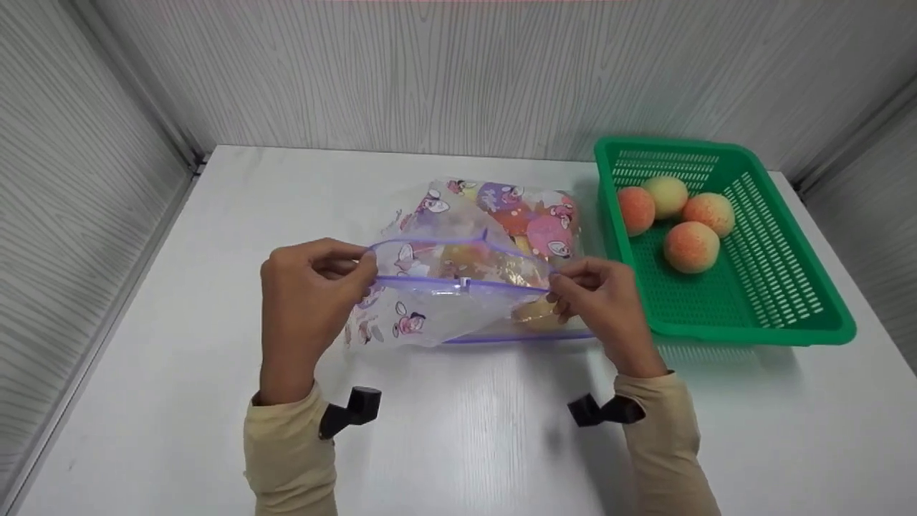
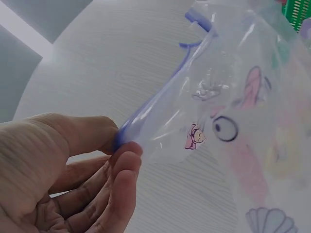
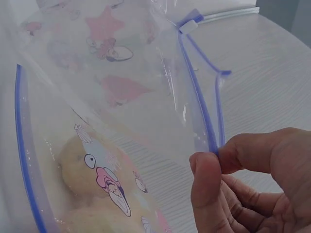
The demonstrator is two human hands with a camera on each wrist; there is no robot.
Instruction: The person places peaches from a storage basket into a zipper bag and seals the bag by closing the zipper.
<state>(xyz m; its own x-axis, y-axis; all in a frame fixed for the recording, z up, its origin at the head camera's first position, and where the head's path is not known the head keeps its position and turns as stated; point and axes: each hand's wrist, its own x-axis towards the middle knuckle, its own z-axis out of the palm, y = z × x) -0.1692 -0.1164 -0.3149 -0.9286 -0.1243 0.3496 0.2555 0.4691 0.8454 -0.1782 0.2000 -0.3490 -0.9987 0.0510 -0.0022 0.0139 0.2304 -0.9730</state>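
A clear zip bag (image 1: 412, 315) with pink cartoon prints hangs between both hands, its purple-edged mouth spread apart. At the left end of that edge, the left hand (image 1: 311, 294) pinches the plastic between thumb and fingertips. The right hand (image 1: 598, 297) pinches the other end in the same way. A white slider (image 3: 189, 26) sits on the purple zip strip. Beneath and behind the held bag lies another printed bag (image 1: 534, 215), its purple edge toward the person. Yellowish round fruit (image 3: 77, 165) shows through the plastic in the right wrist view.
To the right stands a green plastic basket (image 1: 774, 236) with several peaches (image 1: 691, 247) in its left part, close beside the lying bag. The white table (image 1: 458, 430) is bounded by wood-grain panels (image 1: 401, 79) at the back and sides.
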